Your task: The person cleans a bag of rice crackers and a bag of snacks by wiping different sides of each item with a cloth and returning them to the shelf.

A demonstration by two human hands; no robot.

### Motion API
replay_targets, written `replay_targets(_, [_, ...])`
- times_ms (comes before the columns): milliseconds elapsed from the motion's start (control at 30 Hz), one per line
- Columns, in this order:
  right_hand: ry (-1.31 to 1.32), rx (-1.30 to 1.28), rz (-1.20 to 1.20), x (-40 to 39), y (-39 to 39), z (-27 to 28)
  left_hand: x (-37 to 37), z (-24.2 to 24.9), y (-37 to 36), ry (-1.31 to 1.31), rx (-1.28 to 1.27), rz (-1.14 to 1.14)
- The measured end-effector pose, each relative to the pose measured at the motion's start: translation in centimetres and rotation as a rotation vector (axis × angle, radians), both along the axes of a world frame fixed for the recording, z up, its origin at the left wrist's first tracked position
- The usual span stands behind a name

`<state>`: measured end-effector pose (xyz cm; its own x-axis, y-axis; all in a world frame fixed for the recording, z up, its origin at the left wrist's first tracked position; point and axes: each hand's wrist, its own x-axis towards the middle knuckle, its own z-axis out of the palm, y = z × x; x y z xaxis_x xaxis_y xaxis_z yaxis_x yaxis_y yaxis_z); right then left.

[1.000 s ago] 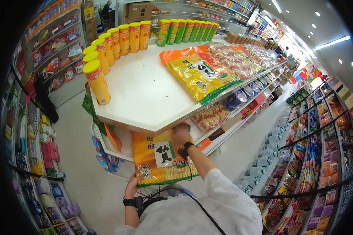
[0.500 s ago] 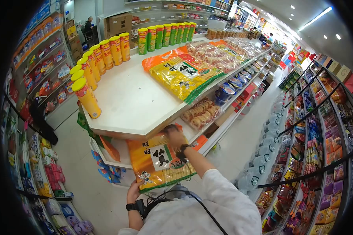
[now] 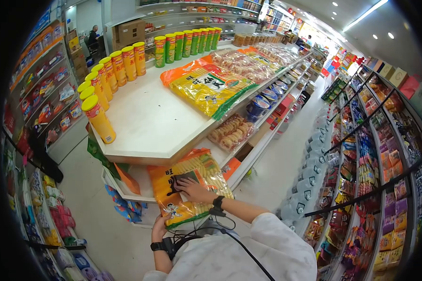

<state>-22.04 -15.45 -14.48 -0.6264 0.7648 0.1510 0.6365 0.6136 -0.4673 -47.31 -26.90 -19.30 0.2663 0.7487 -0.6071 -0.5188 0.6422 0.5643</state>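
Note:
A large yellow-and-orange bag of rice crackers [image 3: 206, 164] slopes out from the lower shelf [image 3: 147, 189], below the white top board. My left hand [image 3: 160, 227] grips the bag's near left corner, with part of its fingers hidden by the edge. My right hand [image 3: 192, 189] lies flat on the front of the bag, fingers spread, covering part of the printed label. A similar cracker bag [image 3: 215, 86] lies on the top board [image 3: 150, 112], farther off to the right.
Yellow-lidded chip canisters [image 3: 98, 119] line the top board's left and back edges. Packs of round pastries [image 3: 232, 132] and blue tubs [image 3: 258, 107] fill the lower shelf on the right. Large water bottles [image 3: 300, 189] stand along the aisle. A person [image 3: 94, 37] sits in the background.
My right hand has moved from the bag's upper edge by the board down onto its front and flattened there. My left hand keeps its hold on the corner. The view has shifted slightly.

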Motion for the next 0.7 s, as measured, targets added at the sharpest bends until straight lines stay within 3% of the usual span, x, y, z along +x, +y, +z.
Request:
replay_targets(133, [-0.009,0.197,-0.071,2.9,6.2,-2.9,-0.4,-1.3,0.0,0.023,0.012,-0.014])
replay_targets(233, [-0.047,0.239,-0.43,2.1,7.4,-2.7,-0.2,-1.5,-0.2,0.03,0.029,0.004])
replay_targets(333, [0.006,0.111,-0.17,-2.5,7.2,-0.5,0.0,-1.1,-0.2,0.044,0.027,0.006])
replay_targets(433, [0.016,0.155,-0.14,-7.8,2.6,-2.8,0.1,0.0,-0.2,0.035,0.059,0.002])
replay_targets(600, [0.156,0.063,0.341,-2.2,0.0,4.8,-0.1,-1.9,-0.2,0.091,0.089,-0.029])
replay_targets(667, [-0.019,0.137,0.233,2.8,1.2,2.3,0.0,-3.6,-0.2,0.047,0.201,-0.035])
replay_targets(700, [-0.009,0.03,0.059,4.4,1.5,2.7,0.5,-5.4,-0.3,0.162,0.29,0.041])
